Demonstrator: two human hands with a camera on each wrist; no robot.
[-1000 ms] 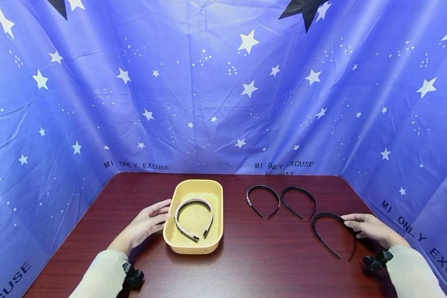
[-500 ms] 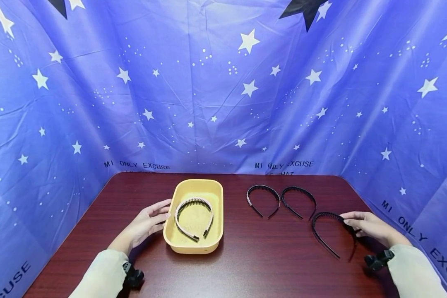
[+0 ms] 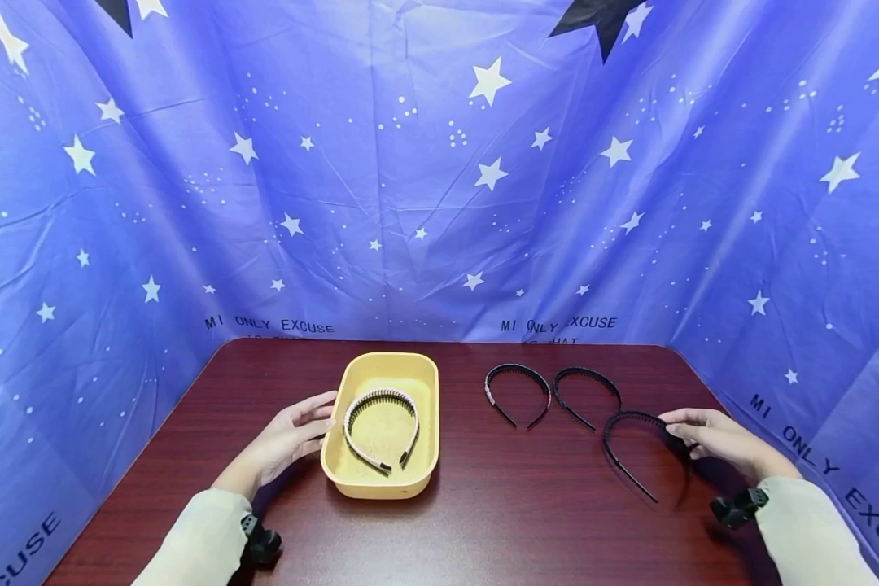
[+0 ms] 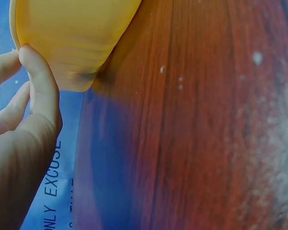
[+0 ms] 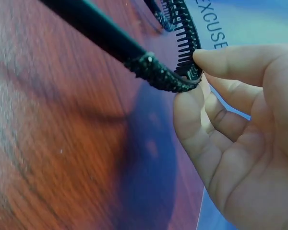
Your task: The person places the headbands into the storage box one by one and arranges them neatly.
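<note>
My left hand (image 3: 287,446) rests its fingertips against the left rim of a yellow plastic basin (image 3: 344,482); the thumb and fingers (image 4: 43,81) reach the rim from outside. Inside the basin lies a pale headband (image 3: 382,396) with dark teeth and dark ends. Between thumb and fingers my right hand (image 3: 732,443) pinches one side of a black headband (image 3: 618,468). Glittery stones on the band (image 5: 156,76) and its inner comb teeth show in the right wrist view. Its shadow falls on the table, apart from the band.
Two more dark headbands lie behind the held one: one with a silvery patch (image 3: 490,392) on its side, another black one (image 3: 575,413) to its right. The dark red wooden table (image 3: 483,521) ends at a blue star-patterned curtain (image 3: 425,203) on three sides.
My right hand has moved slightly left and away from me with the black headband, which now overlaps the leg of the band behind it. The left hand and basin have stayed in place.
</note>
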